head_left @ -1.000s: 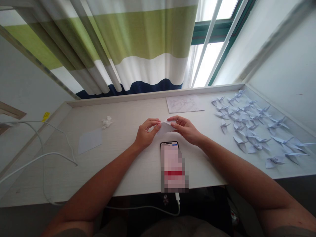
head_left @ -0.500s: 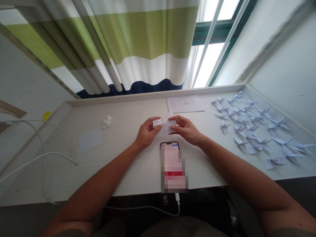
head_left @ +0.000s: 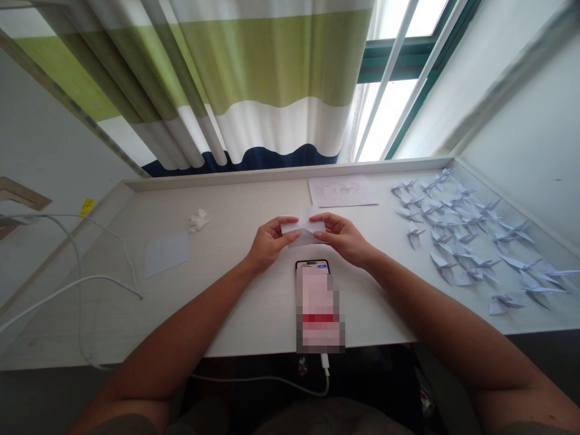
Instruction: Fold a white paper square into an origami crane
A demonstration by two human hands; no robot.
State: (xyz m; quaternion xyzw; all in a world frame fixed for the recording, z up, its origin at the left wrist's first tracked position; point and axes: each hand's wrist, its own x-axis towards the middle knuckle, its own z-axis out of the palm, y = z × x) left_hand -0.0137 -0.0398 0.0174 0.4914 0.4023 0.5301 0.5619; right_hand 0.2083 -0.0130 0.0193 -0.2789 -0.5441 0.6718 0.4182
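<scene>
Between my two hands is a small piece of folded white paper point(head_left: 304, 232), held just above the desk beyond the phone. My left hand point(head_left: 270, 240) pinches its left side between thumb and fingers. On the right side, my right hand point(head_left: 343, 237) grips it the same way, thumb in front and fingers behind. Creases run toward the paper's middle, but its exact folds are too small to make out. Many folded paper cranes point(head_left: 466, 223) stand grouped on the right part of the desk.
A phone point(head_left: 317, 296) with a charging cable point(head_left: 325, 362) lies at the desk's front edge. Printed sheets point(head_left: 343, 191) rest at the back. To the left are a flat paper square point(head_left: 167, 255), a crumpled tissue point(head_left: 198, 221) and a looped white cable point(head_left: 104, 279).
The paper between my hands shows a different shape, its lower flap now visible below my thumbs. The right fingers have come together somewhat. Both hands stay in nearly the same place.
</scene>
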